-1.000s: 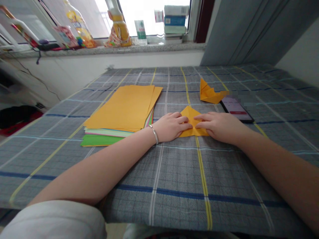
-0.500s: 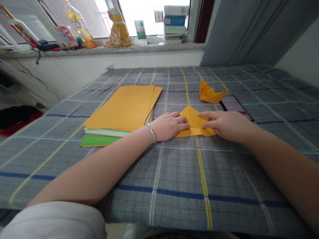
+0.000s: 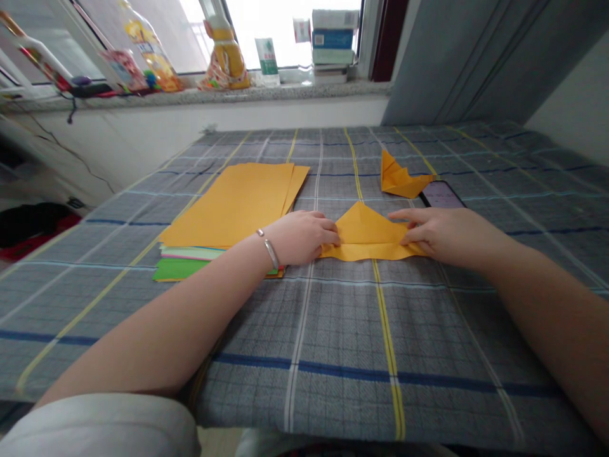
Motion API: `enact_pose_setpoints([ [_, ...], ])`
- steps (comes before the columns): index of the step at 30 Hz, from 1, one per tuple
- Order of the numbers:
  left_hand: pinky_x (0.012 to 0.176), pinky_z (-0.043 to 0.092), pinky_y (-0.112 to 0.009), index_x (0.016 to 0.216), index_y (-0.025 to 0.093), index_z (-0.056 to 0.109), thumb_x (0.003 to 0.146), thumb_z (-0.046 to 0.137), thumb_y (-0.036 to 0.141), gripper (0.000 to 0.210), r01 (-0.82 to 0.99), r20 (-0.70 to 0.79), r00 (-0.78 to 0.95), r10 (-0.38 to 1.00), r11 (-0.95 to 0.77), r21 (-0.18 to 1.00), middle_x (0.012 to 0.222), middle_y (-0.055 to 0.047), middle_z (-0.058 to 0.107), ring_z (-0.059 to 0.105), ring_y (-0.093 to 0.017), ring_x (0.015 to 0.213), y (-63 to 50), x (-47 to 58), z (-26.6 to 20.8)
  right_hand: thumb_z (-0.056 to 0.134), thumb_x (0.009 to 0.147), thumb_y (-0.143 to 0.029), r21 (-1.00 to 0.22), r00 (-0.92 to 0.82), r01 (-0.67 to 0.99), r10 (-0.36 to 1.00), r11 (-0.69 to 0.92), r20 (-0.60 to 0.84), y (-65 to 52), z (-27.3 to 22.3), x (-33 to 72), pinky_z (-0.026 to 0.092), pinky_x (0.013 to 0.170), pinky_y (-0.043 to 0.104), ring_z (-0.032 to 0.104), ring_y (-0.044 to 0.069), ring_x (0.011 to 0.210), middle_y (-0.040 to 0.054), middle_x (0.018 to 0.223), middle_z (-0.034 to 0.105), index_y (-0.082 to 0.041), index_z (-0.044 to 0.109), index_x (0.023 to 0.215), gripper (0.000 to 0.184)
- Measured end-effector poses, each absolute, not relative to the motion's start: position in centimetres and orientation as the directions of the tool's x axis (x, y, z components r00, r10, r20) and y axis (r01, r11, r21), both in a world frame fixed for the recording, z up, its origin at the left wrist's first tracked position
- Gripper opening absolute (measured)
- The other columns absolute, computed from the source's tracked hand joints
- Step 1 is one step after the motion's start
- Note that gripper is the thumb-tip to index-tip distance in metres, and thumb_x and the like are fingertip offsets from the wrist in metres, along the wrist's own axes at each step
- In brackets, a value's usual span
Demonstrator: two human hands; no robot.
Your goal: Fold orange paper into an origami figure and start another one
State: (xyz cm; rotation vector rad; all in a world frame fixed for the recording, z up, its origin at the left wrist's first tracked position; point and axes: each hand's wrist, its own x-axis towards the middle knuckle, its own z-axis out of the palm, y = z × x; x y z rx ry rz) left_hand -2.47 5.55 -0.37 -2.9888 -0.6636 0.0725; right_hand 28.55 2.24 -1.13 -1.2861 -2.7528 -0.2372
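A folded sheet of orange paper lies flat on the table before me, with a peak at the back and a folded strip along its front edge. My left hand, a silver bangle at its wrist, holds the paper's left end with bent fingers. At the right end, my right hand has its fingers on the paper, the index finger reaching further out along the sloping edge. Both hands partly cover the ends. Behind the right hand stands a folded orange paper boat, touching or close to a phone.
To the left lies a stack of coloured paper, orange on top, partly under my left forearm. A grey checked cloth covers the table. Bottles, a tube and stacked boxes line the windowsill.
My hands have slid apart along the folded paper, left hand to the left and right hand to the right. More of the front strip shows. The paper boat stays put.
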Motion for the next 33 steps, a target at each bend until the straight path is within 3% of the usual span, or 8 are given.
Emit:
enact_pose_setpoints([
  [3, 0.098, 0.045, -0.031, 0.114, 0.023, 0.070, 0.087, 0.052, 0.015, 0.033, 0.407, -0.026, 0.912, 0.410, -0.910, -0.083, 0.123, 0.000, 0.069, 0.062, -0.019, 0.107, 5.9, -2.9, -0.2, 0.056, 0.082, -0.012, 0.138, -0.621, 0.776, 0.784, 0.615, 0.002, 2.4, -0.7, 28.7, 0.055, 0.080, 0.040, 0.068, 0.028, 0.106, -0.0014, 0.141, 0.059, -0.029, 0.079, 0.083, 0.029],
  [7, 0.096, 0.046, -0.030, 0.108, 0.023, 0.073, 0.084, 0.054, 0.014, 0.031, 0.409, -0.030, 0.911, 0.412, -0.910, -0.075, 0.120, 0.001, 0.071, 0.064, -0.019, 0.104, 6.2, -3.5, 0.0, 0.050, 0.085, -0.013, 0.179, -0.574, 0.796, 0.815, 0.578, -0.076, 2.5, -0.1, 28.6, 0.055, 0.081, 0.042, 0.068, 0.028, 0.107, 0.0010, 0.136, 0.063, -0.030, 0.080, 0.090, 0.035],
  [12, 0.093, 0.048, -0.028, 0.100, 0.025, 0.076, 0.081, 0.053, 0.012, 0.032, 0.439, -0.060, 0.895, 0.441, -0.897, -0.051, 0.111, 0.004, 0.075, 0.066, -0.017, 0.101, 6.5, -4.1, 0.5, 0.052, 0.083, -0.016, 0.197, -0.519, 0.825, 0.848, 0.530, -0.108, 2.5, 0.2, 28.9, 0.054, 0.065, 0.037, 0.070, 0.027, 0.099, -0.0029, 0.135, 0.064, -0.031, 0.081, 0.084, 0.032],
  [20, 0.092, 0.049, -0.028, 0.093, 0.027, 0.078, 0.078, 0.053, 0.013, 0.033, 0.475, -0.080, 0.875, 0.477, -0.879, -0.043, 0.111, 0.004, 0.075, 0.067, -0.018, 0.103, 6.9, -5.0, 0.7, 0.053, 0.081, -0.017, 0.179, -0.486, 0.849, 0.867, 0.498, -0.107, 2.9, -0.4, 29.8, 0.051, 0.057, 0.038, 0.071, 0.026, 0.086, -0.0040, 0.130, 0.066, -0.031, 0.080, 0.080, 0.030],
  [29, 0.090, 0.048, -0.027, 0.083, 0.027, 0.077, 0.074, 0.053, 0.009, 0.031, 0.549, -0.140, 0.827, 0.545, -0.836, -0.013, 0.113, 0.005, 0.074, 0.066, -0.016, 0.103, 7.0, -5.0, 0.9, 0.052, 0.074, -0.009, 0.029, -0.591, 0.803, 0.802, 0.595, -0.088, 3.9, -1.0, 30.7, 0.056, 0.076, 0.040, 0.071, 0.024, 0.087, 0.0030, 0.108, 0.076, -0.026, 0.078, 0.073, 0.031],
  [33, 0.090, 0.048, -0.024, 0.073, 0.023, 0.073, 0.077, 0.049, 0.011, 0.027, 0.593, -0.152, 0.800, 0.580, -0.803, 0.055, 0.105, 0.003, 0.076, 0.068, -0.015, 0.098, 7.1, -4.9, 1.0, 0.050, 0.073, -0.011, 0.026, -0.568, 0.820, 0.819, 0.572, -0.080, 4.0, -1.3, 30.8, 0.055, 0.078, 0.038, 0.070, 0.023, 0.087, 0.0034, 0.102, 0.076, -0.025, 0.074, 0.067, 0.029],
])
